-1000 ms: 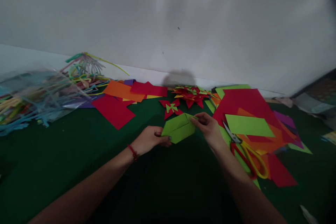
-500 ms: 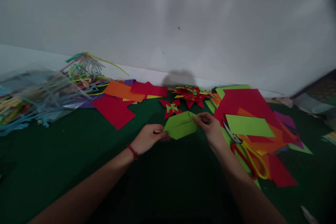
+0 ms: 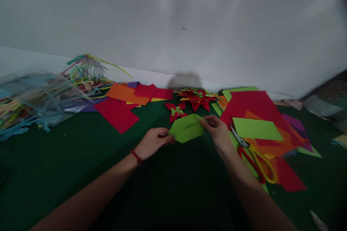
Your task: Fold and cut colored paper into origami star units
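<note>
A folded lime-green paper (image 3: 186, 128) lies on the dark green table (image 3: 81, 158) in front of me. My left hand (image 3: 153, 141), with a red thread round its wrist, pinches the paper's left corner. My right hand (image 3: 217, 131) pinches the right corner with fingers closed on the fold. Just beyond the paper lies a small red and green pinwheel (image 3: 176, 111).
Red-and-yellow-handled scissors (image 3: 252, 155) rest on a spread of red, green and orange sheets (image 3: 257, 115) to the right. More folded red-green shapes (image 3: 196, 98) and loose sheets (image 3: 116, 113) lie by the white wall. A clear bag of coloured strips (image 3: 35, 97) sits at the left.
The green paper and both hands have shifted slightly away from me; the left fingers slid from on top of the paper to its left corner.
</note>
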`<state>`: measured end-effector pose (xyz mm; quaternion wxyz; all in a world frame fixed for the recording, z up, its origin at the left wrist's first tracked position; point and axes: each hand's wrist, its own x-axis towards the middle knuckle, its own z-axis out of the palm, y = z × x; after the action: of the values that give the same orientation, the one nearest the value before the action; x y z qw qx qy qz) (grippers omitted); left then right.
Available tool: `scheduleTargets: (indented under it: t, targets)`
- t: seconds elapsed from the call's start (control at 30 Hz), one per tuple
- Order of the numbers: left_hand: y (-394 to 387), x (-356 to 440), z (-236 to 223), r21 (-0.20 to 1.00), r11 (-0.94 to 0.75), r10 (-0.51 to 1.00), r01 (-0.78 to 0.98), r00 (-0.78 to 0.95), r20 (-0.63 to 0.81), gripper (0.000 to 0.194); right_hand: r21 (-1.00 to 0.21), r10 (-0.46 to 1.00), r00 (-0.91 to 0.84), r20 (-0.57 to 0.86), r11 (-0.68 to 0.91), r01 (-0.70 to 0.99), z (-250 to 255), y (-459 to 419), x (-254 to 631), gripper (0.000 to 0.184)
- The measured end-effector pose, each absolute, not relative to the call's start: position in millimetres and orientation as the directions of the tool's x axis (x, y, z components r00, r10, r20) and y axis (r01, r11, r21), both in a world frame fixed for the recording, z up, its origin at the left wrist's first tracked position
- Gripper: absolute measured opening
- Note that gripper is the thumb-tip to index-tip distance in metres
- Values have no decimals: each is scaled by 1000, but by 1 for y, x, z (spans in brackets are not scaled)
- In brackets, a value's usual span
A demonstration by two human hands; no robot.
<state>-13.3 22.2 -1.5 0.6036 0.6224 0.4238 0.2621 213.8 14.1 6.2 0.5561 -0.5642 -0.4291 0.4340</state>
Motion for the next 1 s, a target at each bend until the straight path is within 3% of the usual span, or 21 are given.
scheduleTargets:
  t: [0.3,0.5,0.7,0.87,1.0]
  targets:
    - [21,-11,1,956,178,842,234,467,-271,26,-999,970,243,-1,-11,41,6,14,212,27]
    - [21,-12,3,931,-5,841,365,505,-193,27,-995,974,224,15,-9,102,10,12,211,29]
    - [22,-10,8,971,84,875,223,450,-179,37,-973,998,28,63,55,226,14,4,198,22]
    - [14,-9,9,951,58,861,305,466,-202,26,-927,987,-85,135,156,342,19,-7,180,15]
    - [5,-5,14,938,113,859,329,442,-258,30,-896,978,-111,178,208,392,24,-15,171,13]
